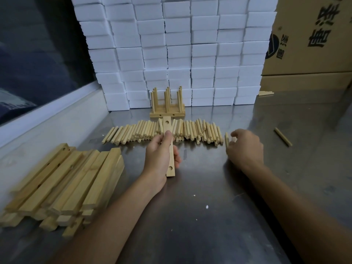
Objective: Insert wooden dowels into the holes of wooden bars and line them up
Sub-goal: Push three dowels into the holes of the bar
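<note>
Landmark: row of loose dowels (163, 132), lying side by side across the metal table (200, 216).

- Left hand (162, 155): just in front of the row's middle; fingers and thumb curled round a wooden bar (170, 149), gripping it mid-length.
- Wooden bar: held pointing away from the person, far end over the row; one hole shows near each end.
- Right hand (245, 147): at the row's right end; fingers curled down, fingertips at a single dowel (226, 139) standing beside the row; whether they pinch it cannot be told.
- Finished bars with upright dowels (167, 105): just behind the row's middle.
- Stack of bars (62, 185): well in front and left of the row.
- Stray dowel (282, 136): well right of the row.
- White blocks (171, 50): stacked as a wall behind the row.
- Cardboard boxes (308, 44): behind and right.
</note>
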### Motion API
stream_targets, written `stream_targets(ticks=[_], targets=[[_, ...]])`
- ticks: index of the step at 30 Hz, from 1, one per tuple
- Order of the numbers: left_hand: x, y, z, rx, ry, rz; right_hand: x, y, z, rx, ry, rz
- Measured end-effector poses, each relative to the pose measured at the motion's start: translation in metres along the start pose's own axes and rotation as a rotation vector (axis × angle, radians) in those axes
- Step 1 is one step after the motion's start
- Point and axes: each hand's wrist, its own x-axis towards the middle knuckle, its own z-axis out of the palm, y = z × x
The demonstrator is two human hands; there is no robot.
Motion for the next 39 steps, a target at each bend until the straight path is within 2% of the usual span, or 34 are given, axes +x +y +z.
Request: stream_targets(ticks=[9,11,16,19,25,30,36,39], targets=[[0.0,-0.001,0.0,0.014,0.001,0.001,-0.003,-0.003,0.001,-0.209,-0.057,0.015],[0.001,-0.001,-0.001,0.012,-0.001,0.002,-0.001,-0.001,0.004,-0.146,-0.036,-0.003],[0.001,-0.002,0.0,0.019,-0.005,0.005,-0.004,-0.001,0.002,0.223,-0.002,-0.037],[0.0,-0.001,-0.001,0.014,-0.018,0.003,-0.011,-0.005,0.0,0.342,-0.013,-0.117],[-0.001,0.001,-0.002,0.043,-0.075,-0.004,-0.018,-0.015,0.003,0.371,0.069,-0.262],[-0.003,0.003,-0.003,0.053,-0.125,0.013,-0.025,-0.021,0.008,0.402,0.048,-0.369],[-0.003,0.0,-0.004,0.123,-0.244,0.076,-0.038,-0.031,0.012,0.4,0.084,-0.599],[-0.003,-0.002,-0.005,0.145,-0.277,0.095,-0.041,-0.034,0.014,0.385,0.089,-0.632]])
